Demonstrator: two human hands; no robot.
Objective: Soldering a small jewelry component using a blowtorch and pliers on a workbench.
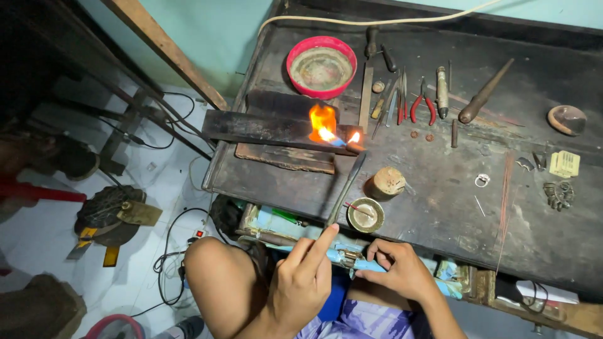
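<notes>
Holding, head view: left hand (301, 279) pinches long thin blowpipe (345, 188) at near end, grip closed round it; tip reaches flame (323, 122) on charred block (270, 129), far side of desk (440, 207). Right hand (402, 270) closed on blue torch tube (370, 267). Judgement: pipe light, stiff, hot near tip; hold near end only.

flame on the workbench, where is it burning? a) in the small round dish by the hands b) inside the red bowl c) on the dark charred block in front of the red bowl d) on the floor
c: the orange flame sits on the dark charred block, on the near side of the red bowl.
</notes>
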